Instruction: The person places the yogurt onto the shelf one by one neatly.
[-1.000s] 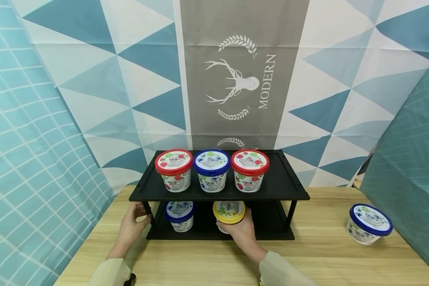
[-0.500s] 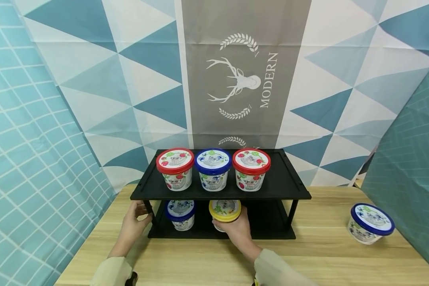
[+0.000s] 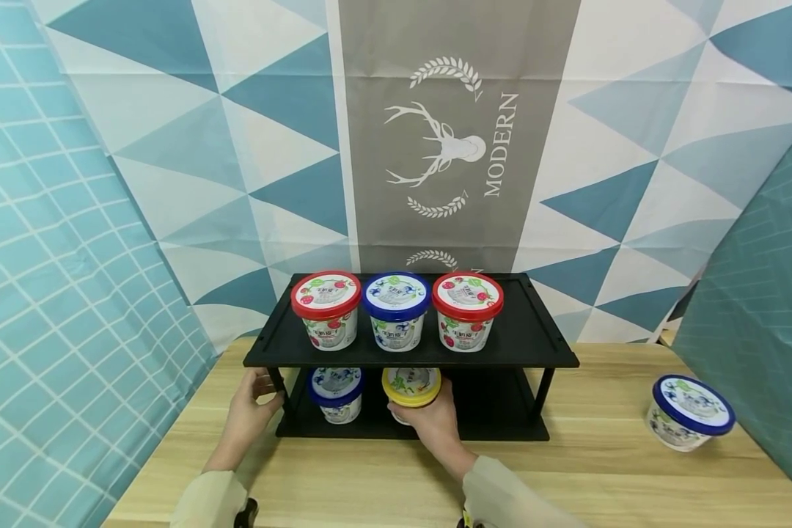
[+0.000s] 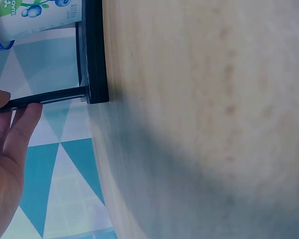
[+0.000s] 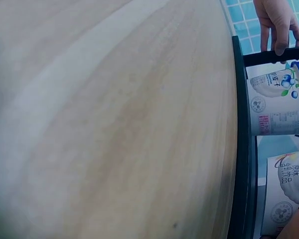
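A two-tier black rack [image 3: 524, 334] stands on the wooden table. My right hand [image 3: 438, 424] holds a yellow-lidded dessert tub [image 3: 411, 386] upright on the lower tier, fingers round its right side. To its left, a small gap away, sits a blue-lidded tub [image 3: 336, 392] with blueberry print; the right wrist view shows this blueberry tub [image 5: 276, 102] side-on. My left hand [image 3: 249, 412] grips the rack's left front post [image 4: 55, 96], thumb on one side and fingers on the other. The upper shelf hides the back of the lower tier.
On the upper tier stand a red-lidded tub [image 3: 326, 312], a blue-lidded tub [image 3: 397, 312] and another red-lidded tub [image 3: 467, 312], side by side. One more blue-lidded tub [image 3: 689, 412] is on the table [image 3: 607, 469] at the right. Patterned cloth [image 3: 284, 169] hangs behind.
My right hand has shifted the yellow-lidded tub left along the lower tier, closer to the blue-lidded one. The left hand stays on the post. The head view has moved slightly.
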The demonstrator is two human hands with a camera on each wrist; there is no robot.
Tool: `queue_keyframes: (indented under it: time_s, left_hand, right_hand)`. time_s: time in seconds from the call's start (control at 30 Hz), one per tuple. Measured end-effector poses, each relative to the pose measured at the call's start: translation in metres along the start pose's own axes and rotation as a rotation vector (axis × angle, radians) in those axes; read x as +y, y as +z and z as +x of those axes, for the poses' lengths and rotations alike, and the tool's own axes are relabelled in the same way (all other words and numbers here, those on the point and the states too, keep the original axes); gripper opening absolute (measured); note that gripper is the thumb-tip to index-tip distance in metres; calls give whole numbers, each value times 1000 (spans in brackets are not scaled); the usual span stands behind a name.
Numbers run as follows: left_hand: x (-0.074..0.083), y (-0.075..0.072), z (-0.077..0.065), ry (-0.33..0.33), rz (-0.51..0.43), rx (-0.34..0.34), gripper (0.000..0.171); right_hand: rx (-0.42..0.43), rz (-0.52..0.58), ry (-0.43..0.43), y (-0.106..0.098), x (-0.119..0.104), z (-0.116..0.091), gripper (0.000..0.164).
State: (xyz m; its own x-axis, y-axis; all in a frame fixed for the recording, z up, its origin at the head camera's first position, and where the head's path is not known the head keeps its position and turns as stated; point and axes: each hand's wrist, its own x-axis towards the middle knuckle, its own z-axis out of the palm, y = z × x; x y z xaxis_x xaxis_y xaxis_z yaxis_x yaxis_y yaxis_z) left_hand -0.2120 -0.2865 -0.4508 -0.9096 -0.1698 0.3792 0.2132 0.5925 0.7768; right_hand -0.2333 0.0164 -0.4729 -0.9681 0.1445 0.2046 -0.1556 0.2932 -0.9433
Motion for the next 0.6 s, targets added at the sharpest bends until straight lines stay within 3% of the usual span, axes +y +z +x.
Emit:
queue_keyframes:
  time_s: [0.6]
  left_hand:
    - [0, 1, 0, -75, 4, -2, 36]
  right_hand:
    - [4, 37, -1, 12, -4, 0, 93]
